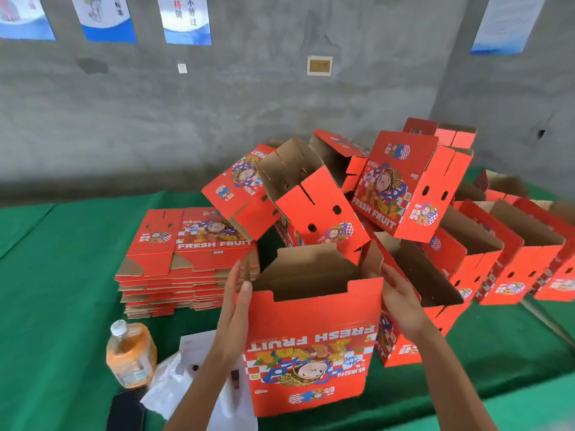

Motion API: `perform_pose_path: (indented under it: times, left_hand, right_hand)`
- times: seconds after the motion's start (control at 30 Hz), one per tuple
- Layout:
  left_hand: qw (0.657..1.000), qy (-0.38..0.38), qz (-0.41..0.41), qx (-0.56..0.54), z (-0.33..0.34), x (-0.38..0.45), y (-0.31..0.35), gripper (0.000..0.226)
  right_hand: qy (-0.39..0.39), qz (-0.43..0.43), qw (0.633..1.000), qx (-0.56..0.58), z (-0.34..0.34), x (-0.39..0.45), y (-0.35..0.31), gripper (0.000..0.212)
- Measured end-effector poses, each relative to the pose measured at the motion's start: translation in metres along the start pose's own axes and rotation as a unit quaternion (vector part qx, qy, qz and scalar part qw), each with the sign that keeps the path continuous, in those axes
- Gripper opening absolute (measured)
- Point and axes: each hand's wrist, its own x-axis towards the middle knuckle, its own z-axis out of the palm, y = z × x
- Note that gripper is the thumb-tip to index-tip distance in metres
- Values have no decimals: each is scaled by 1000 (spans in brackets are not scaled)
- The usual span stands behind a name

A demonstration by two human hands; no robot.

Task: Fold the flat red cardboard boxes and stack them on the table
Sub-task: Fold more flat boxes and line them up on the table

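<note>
Box in hand: an opened red box (311, 343) is being held upright near the front edge of the green table (62, 275), open end up and print upside down toward the camera.
Left hand: the left hand (238, 301) is being laid flat against the box's left side wall, fingers straight and together, nothing pinched.
Right hand: the right hand (399, 298) is being laid against the right top corner, fingers extended and slightly spread; no curl round the cardboard is being shown.
Box relative to hands: the box is being bracketed between both palms, touching each.
Work done: a heap of folded boxes (357, 194) is being built up just behind, some tilted, with a row of upright ones (497, 259) running to the right.
Work left: a tall stack of flat boxes (186, 262) is lying to the left behind the held box, so much folding is judged to be remaining.
Step in hand: squaring, before the box is being added to the heap, is judged likely.
Bystanders: a juice bottle (131, 353) and white paper (186, 377) are lying front left.
</note>
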Motion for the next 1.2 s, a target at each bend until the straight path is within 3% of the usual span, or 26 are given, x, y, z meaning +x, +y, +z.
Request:
perform_pose_path:
  times: [0.13, 0.3, 0.4, 0.5, 0.6, 0.67, 0.77, 0.87, 1.0, 1.13, 1.2]
  left_hand:
    - [989, -50, 75, 121, 2, 17, -6, 46]
    - [942, -31, 156, 297, -4, 38, -5, 51]
    - [919, -17, 145, 367, 6, 41, 6, 57]
    - [918, -17, 145, 368, 7, 40, 8, 65]
    - [917, -14, 92, 389, -3, 49, 17, 86]
    - [893, -11, 62, 445, -11, 57, 23, 95]
    - [870, 7, 49, 490, -22, 60, 23, 90]
    - [883, 16, 61, 464, -21, 53, 12, 83]
    - [900, -67, 162, 398, -5, 49, 2, 78]
    - [938, -82, 196, 275, 12, 45, 7, 36]
    - [966, -74, 155, 194, 18, 45, 11, 7]
  right_hand:
    - [74, -57, 993, -67, -10, 2, 17, 18]
    - [95, -130, 980, -119, -15, -12, 30, 11]
    - [86, -138, 982, -93, -14, -18, 34, 22]
    - [97, -132, 985, -61, -17, -13, 33, 34]
    - [86, -144, 985, -24, -14, -12, 30, 43]
    - [79, -150, 985, -27, -10, -11, 29, 46]
    - [87, -173, 977, -87, -4, -9, 29, 62]
    - [57, -245, 952, -176, 6, -14, 30, 82]
    - [60, -281, 936, -203, 9, -15, 38, 86]
    - [-5, -275, 945, -175, 7, -13, 33, 59]
    - [-42, -227, 963, -142, 8, -11, 24, 52]
